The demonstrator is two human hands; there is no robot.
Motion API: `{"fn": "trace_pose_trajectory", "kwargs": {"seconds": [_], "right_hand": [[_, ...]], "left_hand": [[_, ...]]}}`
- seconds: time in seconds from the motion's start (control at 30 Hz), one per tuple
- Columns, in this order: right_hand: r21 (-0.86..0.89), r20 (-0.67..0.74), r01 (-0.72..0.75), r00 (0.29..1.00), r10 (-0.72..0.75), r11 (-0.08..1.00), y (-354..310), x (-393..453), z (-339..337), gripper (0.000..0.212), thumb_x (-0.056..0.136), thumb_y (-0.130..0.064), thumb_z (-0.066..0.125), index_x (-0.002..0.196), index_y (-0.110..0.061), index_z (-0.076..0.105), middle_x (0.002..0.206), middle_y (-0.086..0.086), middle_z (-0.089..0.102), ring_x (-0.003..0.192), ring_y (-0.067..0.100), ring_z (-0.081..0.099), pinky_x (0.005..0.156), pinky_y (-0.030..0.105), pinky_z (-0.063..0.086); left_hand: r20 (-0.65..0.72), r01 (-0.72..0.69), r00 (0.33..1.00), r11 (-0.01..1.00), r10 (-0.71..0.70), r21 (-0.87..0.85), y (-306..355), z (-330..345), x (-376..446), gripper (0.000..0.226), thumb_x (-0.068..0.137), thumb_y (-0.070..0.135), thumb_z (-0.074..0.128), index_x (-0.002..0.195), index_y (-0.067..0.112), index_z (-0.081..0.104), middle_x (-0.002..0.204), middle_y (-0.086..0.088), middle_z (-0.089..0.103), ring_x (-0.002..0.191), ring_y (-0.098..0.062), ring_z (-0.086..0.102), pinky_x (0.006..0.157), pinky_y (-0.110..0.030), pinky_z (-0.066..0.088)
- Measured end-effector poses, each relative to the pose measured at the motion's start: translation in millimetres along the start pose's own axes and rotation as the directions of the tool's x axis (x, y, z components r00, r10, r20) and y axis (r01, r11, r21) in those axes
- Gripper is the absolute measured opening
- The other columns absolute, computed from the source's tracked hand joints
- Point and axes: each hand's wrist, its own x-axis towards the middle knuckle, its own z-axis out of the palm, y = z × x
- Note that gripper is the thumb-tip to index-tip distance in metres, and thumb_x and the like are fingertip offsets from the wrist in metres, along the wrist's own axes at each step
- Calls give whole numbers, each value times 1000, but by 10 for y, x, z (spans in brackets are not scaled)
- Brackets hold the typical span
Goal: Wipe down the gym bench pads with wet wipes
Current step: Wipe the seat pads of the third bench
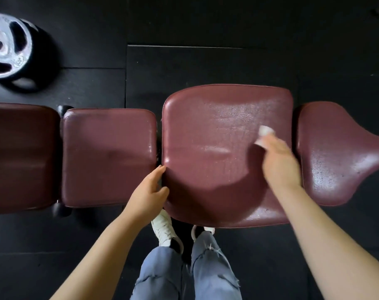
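On the big middle pad (216,152), toward its right side, the right hand (279,161) presses a small white wipe (264,135). It looks soft, light and damp; flat fingers suit it. The left hand (149,191) grips the pad's left edge.

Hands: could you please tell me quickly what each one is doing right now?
Left hand: grips the edge of the big pad.
Right hand: presses a wipe on it.

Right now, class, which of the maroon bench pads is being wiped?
The large middle pad: the right hand presses the white wipe on it, while the left hand grips its edge.
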Motion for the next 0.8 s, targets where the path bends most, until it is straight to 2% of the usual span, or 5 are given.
{"fn": "trace_pose_trajectory", "kwargs": {"seconds": [0.17, 0.3, 0.47, 0.6, 0.8], "right_hand": [[85, -60, -409, 908, 414, 909, -302, -307, 108, 41, 86, 3, 44, 119, -13, 63, 113, 19, 66, 95, 41, 62, 79, 41, 48], [235, -24, 134, 991, -132, 963, -1601, -321, 463, 38, 91, -13, 38, 119, -17, 61, 126, 6, 58, 109, 20, 47, 93, 27, 36], [169, 212, 636, 723, -657, 753, -1287, -317, 461, 51, 90, -1, 41, 138, -11, 55, 145, 6, 52, 133, 24, 48, 117, 26, 18], [-9, 53, 62, 997, -62, 998, 70, -376, 88, 47, 89, -9, 37, 128, -28, 57, 119, 11, 63, 105, 34, 59, 96, 42, 48], [112, -70, -502, 857, 510, 858, 47, -479, 167, 43, 88, 4, 43, 123, -11, 63, 118, 24, 64, 101, 44, 61, 86, 43, 46]], "left_hand": [[-5, -22, 1000, 997, 22, 80, -137, 28, -117, 64, 90, 7, 49, 150, 28, 39, 145, 6, 51, 131, -11, 51, 108, -30, 40], [11, -22, 1000, 997, 21, 68, -249, 74, -236, 64, 89, 6, 48, 149, 29, 41, 139, 11, 54, 127, -8, 53, 101, -22, 39], [-6, -70, 997, 985, 72, 156, -337, 94, -227, 70, 88, 7, 52, 153, 27, 34, 151, 9, 44, 137, -12, 44, 114, -35, 36], [30, -162, 987, 946, 160, 279, -363, 141, -280, 74, 89, 10, 56, 156, 24, 26, 162, 9, 24, 146, -8, 27, 108, -14, 21], [46, -195, 981, 936, 190, 293, -513, 169, -316, 72, 88, 7, 53, 153, 27, 31, 161, 20, 19, 121, 21, 32, 84, 4, 24]]}}
